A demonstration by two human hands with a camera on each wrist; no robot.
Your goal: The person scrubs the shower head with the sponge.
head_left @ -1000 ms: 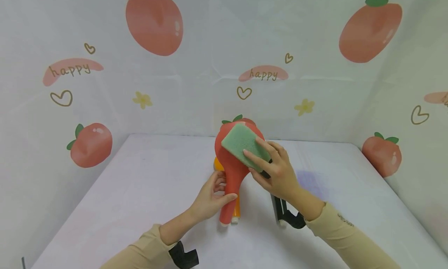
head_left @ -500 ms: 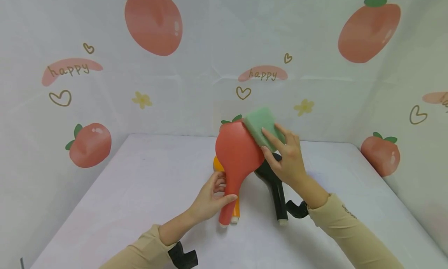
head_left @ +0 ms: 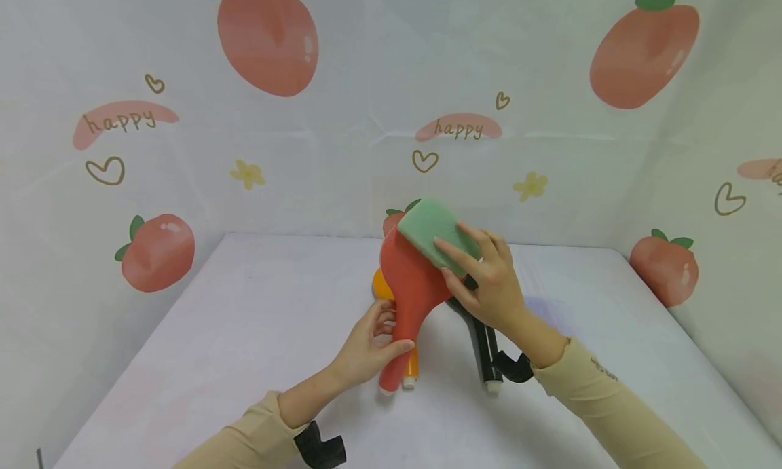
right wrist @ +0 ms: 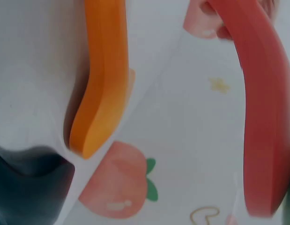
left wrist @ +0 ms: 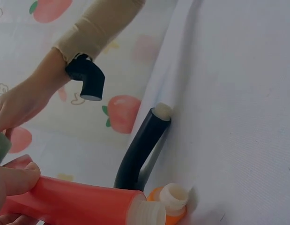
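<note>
My left hand [head_left: 369, 350] grips the handle of a red paddle [head_left: 411, 286], tilted up off the table; its handle [left wrist: 79, 201] shows in the left wrist view and its edge [right wrist: 259, 108] in the right wrist view. My right hand [head_left: 489, 286] holds a green sponge [head_left: 435, 235] against the paddle's upper right face. An orange paddle [head_left: 382, 287] lies on the table behind the red one, seen edge-on [right wrist: 105, 79] from the right wrist. A black paddle [head_left: 482, 350] lies to the right, its handle [left wrist: 140, 150] near the orange handle end [left wrist: 175, 201].
A white table [head_left: 244, 333] is walled on three sides by a white cloth printed with peaches, hearts and "happy" [head_left: 269, 41]. Black wrist camera mounts [head_left: 318, 448] sit on both sleeves.
My right hand slid the sponge up to the paddle's top right edge, then back down and left onto its face. The left hand kept its grip; the paddle barely shifted.
</note>
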